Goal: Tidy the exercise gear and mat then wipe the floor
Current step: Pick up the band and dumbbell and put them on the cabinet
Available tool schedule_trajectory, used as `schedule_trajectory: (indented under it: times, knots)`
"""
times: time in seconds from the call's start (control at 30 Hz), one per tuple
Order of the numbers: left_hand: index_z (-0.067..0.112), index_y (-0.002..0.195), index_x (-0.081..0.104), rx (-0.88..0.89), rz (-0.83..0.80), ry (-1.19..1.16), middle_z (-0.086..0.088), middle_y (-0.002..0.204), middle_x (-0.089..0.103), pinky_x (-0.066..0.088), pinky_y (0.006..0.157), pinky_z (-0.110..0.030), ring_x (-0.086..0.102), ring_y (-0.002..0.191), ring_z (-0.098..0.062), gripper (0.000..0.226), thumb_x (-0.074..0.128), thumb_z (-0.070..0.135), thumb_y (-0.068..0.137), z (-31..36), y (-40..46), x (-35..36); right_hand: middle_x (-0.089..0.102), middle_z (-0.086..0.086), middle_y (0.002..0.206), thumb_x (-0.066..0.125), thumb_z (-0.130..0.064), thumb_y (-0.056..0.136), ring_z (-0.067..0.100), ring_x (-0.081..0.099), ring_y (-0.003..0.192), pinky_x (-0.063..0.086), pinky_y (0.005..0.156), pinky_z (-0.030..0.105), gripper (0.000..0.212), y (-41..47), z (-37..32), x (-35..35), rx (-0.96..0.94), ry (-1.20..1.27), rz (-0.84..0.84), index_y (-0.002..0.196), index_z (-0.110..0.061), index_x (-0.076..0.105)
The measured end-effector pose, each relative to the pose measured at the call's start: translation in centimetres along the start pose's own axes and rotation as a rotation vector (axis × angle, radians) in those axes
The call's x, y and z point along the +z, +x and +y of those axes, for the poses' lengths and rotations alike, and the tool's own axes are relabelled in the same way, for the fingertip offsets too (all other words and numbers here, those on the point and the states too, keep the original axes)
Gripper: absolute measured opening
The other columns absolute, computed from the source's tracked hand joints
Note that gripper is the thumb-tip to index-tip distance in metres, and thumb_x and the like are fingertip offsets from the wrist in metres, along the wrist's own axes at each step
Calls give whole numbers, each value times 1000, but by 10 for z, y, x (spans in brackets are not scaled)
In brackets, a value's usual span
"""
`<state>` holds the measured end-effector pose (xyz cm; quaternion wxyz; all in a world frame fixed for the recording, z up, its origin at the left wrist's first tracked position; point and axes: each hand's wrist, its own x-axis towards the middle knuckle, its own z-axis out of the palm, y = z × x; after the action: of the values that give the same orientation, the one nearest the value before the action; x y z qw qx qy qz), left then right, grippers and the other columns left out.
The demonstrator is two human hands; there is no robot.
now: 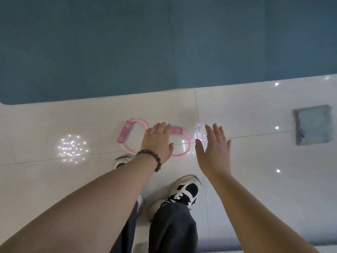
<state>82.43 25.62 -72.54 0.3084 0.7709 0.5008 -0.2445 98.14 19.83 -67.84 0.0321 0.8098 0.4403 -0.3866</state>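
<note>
— Where was the pink resistance band (127, 133)?
— On the white floor (255, 161), just beside the teal mat (164, 42) edge.
— Hands?
— Left hand (157, 141) and right hand (214, 148) both spread flat, grasping nothing.

The left hand (158, 141) hides the middle of the pink resistance band (127, 133); the mat (164, 42) runs off-frame.

Indoor exercise space, likely a home room. Glossy white tiled floor (255, 161) mirrored ceiling lights. Large teal mat (145, 42) lay across it; pink resistance band (131, 132) and folded cloth (312, 125) lay on the tiles.
</note>
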Motion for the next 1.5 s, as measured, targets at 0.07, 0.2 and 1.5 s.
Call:
schedule_trajectory:
  times: [0.07, 0.2, 1.5]
  knots:
    - [14, 145, 26, 45, 18, 25, -3, 149, 29, 23, 113, -37, 26, 138, -22, 60, 50, 31, 94, -6, 23, 28, 8, -1, 160, 36, -37, 100, 12, -5, 147, -4, 119, 41, 56, 17, 9, 24, -10, 2, 0, 150, -20, 21]
    - [15, 138, 36, 95, 57, 16, -3, 139, 37, 25, 107, -36, 33, 129, -25, 51, 54, 17, 90, -14, 57, 71, 10, -1, 160, 37, -37, 100, 11, -4, 147, -2, 120, 41, 55, 39, 22, 58, -32, 6, 1, 150, -20, 22]
    - [6, 120, 43, -583, 140, -369, -11, 119, 46, 45, 83, -41, 47, 111, -30, 51, 64, 33, 82, -140, 46, 71, 8, -3, 160, 36, -33, 100, 11, -6, 147, -5, 120, 38, 53, 51, -68, 113, -208, -78, -90, 150, -22, 20]
